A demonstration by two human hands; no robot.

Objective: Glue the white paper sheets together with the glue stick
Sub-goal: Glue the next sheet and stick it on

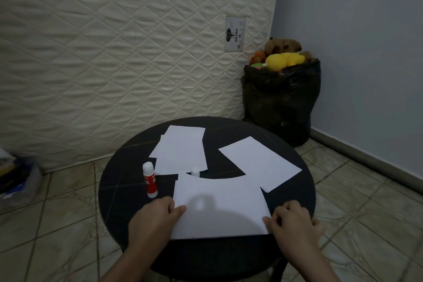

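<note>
Near paper sheet (219, 206) — left hand (158, 215) pinches left edge, right hand (295, 220) pinches right corner | glue stick (150, 178) upright, beside left hand | table (119, 190) — bare rim left.

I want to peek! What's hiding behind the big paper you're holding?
A small white cap pokes up behind the near sheet. The paper covers its bottom; anything else under it can't be seen.
</note>
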